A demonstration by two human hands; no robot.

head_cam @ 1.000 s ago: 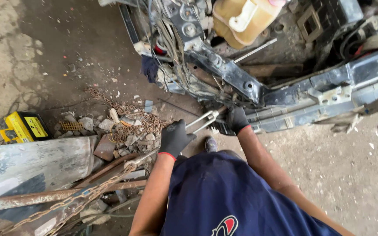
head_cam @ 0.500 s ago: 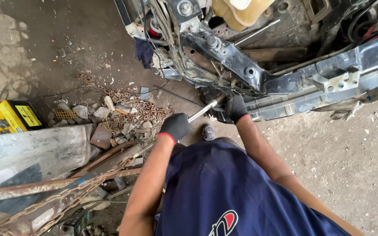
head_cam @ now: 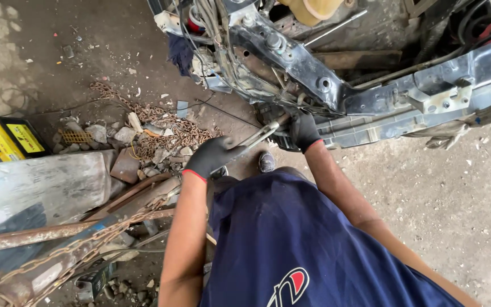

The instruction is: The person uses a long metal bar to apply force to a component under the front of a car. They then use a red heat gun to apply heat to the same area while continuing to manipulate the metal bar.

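Observation:
Both my hands wear black gloves with red cuffs. My left hand (head_cam: pixel 214 156) grips the near end of a long silver wrench (head_cam: pixel 261 135). The wrench runs up and right toward the stripped front frame of a car (head_cam: pixel 313 85). My right hand (head_cam: pixel 304 131) is closed over the far end of the wrench, pressed against the lower edge of the dark metal frame. The wrench head is hidden under that hand. My dark blue shirt fills the bottom of the view.
A rusty chain (head_cam: pixel 166 122) and rubble (head_cam: pixel 117 136) lie on the dirt floor to the left. A yellow and black car battery (head_cam: pixel 7 139) sits at the far left. Scrap metal sheets and bars (head_cam: pixel 41 193) lie at lower left. A yellowish tank (head_cam: pixel 313 8) sits in the engine bay.
The view has shifted and moved closer to the frame. Both hands stay on the wrench, and its handle end has swung slightly lower and left.

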